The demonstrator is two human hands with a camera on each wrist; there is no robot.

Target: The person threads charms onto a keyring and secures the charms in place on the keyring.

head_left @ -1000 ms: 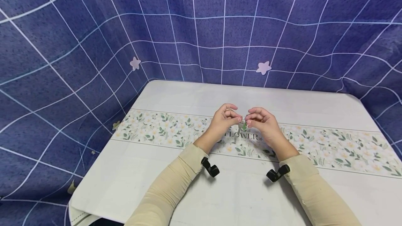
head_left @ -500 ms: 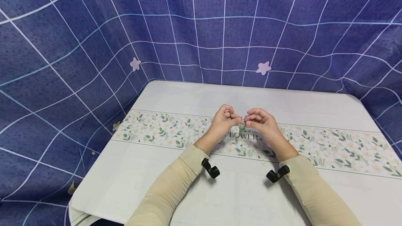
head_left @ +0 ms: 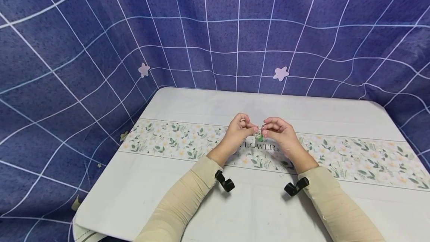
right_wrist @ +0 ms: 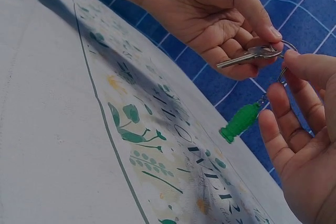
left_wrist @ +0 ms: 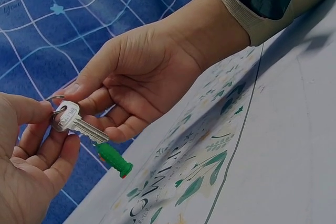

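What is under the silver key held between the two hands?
A green charm hangs below the key from the ring, clear of the floral tablecloth beneath. Both hands pinch at the ring; how the charm joins it is partly covered by fingertips.

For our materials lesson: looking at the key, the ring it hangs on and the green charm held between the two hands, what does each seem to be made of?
Key: silvery metal, slightly shiny, with cut teeth along the blade.
Ring: thin metal wire, grey and glinting.
Green charm: probably plastic or rubber, with an even, matte colour and ribbed moulding.
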